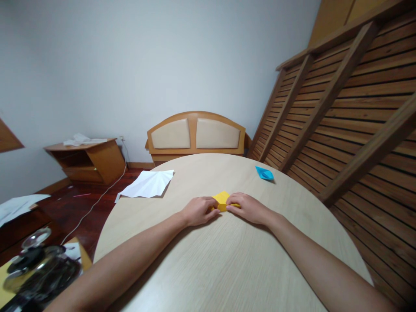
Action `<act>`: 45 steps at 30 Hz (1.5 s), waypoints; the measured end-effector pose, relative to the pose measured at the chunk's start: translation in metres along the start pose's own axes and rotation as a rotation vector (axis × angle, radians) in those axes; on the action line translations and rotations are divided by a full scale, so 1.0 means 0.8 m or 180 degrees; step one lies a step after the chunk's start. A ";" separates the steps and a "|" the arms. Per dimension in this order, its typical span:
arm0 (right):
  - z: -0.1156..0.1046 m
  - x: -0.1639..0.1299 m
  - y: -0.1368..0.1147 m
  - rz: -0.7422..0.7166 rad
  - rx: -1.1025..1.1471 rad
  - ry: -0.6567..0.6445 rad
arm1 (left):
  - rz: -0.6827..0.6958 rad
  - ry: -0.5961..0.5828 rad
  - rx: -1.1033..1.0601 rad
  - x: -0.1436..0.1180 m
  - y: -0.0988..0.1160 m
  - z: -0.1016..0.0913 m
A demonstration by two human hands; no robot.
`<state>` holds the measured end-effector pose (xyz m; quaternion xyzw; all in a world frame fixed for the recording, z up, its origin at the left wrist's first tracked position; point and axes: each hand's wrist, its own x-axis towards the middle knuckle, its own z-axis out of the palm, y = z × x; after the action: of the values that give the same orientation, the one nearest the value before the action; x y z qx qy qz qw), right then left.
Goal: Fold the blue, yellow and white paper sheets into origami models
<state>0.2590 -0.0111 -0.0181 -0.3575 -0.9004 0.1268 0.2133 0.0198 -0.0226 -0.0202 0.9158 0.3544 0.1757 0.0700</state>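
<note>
A small folded piece of yellow paper [222, 197] lies low over the middle of the round table [221, 264]. My left hand [200, 211] grips its left side, fingers curled, with the thumb at the near edge. On the opposite side my right hand [248, 208] pinches the paper between thumb and fingers. Both hands partly cover it, so its full shape is hidden. A blue folded paper boat [264, 173] sits farther back to the right, apart from my hands.
A creased white sheet [146, 184] overhangs the table's left edge. Behind the table stands a headboard [195, 115]. Slatted wooden panels [341, 99] lean on the right. A glass pot [48, 268] is at lower left, and a low cabinet [100, 162] stands by the wall.
</note>
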 end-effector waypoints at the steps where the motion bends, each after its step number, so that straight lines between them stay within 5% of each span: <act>1: 0.001 0.001 -0.001 0.0041 -0.0010 0.0020 | -0.0050 0.0022 0.0025 0.001 0.000 0.001; 10: 0.006 0.001 0.004 0.0129 0.0143 0.0129 | -0.0346 0.0196 -0.0140 0.004 -0.002 0.008; 18: 0.004 -0.002 0.002 -0.0252 -0.0090 -0.0068 | 0.0093 0.0092 0.0223 0.002 -0.014 0.008; 34: -0.015 -0.007 -0.019 -0.0438 -0.0368 -0.0380 | -0.0338 0.0113 0.0772 0.001 -0.004 0.008; 45: -0.019 -0.007 -0.018 0.0038 0.0229 -0.0607 | -0.0379 0.0106 0.0610 0.003 -0.005 0.008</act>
<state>0.2613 -0.0236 -0.0011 -0.3412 -0.9093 0.1937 0.1386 0.0214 -0.0184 -0.0269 0.8926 0.4244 0.1516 -0.0135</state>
